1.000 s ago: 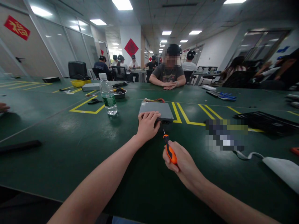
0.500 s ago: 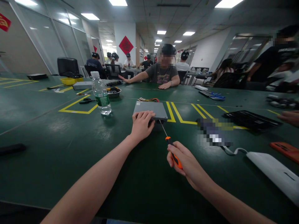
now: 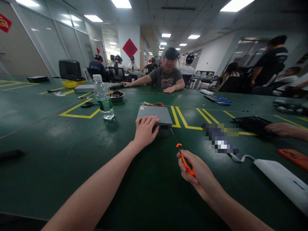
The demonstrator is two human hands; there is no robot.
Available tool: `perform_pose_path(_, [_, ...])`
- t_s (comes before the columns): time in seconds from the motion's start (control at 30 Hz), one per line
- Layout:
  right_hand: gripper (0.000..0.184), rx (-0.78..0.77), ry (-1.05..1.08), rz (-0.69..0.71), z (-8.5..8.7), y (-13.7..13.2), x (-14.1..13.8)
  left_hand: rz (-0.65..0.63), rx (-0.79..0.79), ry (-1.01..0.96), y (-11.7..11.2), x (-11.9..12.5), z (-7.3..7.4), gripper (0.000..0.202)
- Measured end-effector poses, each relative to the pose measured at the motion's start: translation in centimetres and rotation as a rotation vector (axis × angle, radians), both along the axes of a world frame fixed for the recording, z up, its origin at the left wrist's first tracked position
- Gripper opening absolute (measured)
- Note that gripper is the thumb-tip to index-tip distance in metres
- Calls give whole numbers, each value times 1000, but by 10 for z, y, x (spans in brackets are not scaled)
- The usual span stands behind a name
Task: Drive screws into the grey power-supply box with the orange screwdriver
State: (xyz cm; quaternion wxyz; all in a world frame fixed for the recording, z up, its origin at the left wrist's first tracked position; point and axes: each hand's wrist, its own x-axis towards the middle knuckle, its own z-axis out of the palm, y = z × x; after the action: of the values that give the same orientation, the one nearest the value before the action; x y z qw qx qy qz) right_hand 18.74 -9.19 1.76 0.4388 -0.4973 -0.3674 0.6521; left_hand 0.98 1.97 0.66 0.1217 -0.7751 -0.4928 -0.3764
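A grey metal computer power supply [image 3: 161, 113] lies flat on the green table, coloured wires at its far side and a socket on its near face. My left hand [image 3: 145, 131] grips its near left part, fingers over the top and thumb at the front. In my right hand [image 3: 198, 166] is an orange and black screwdriver [image 3: 187, 163], fingers wrapped round the handle. Its thin shaft points up and left to the power supply's near right corner. Whether the tip touches the casing, I cannot tell.
Left of the power supply stands a water bottle [image 3: 104, 99], with a metal bowl [image 3: 117, 97] behind. A white power bank [image 3: 279, 179] and an orange phone [image 3: 293, 158] lie right. Another person's hand [image 3: 281, 129] is at a black tray [image 3: 252, 125]. A person [image 3: 167, 77] sits opposite.
My right hand and the screwdriver have shifted right, the tip going from the near face to the right corner. My left hand stays put. Another person's hand has reached the black tray.
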Motion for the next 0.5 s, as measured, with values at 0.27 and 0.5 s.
perform_pose_path(0.27, [28, 2, 15, 16, -3, 6, 1, 5, -10, 2, 0, 0, 1, 23])
perform_pose_path(0.5, [29, 5, 7, 20, -2, 3, 0, 1, 6, -2, 0, 0, 0, 22])
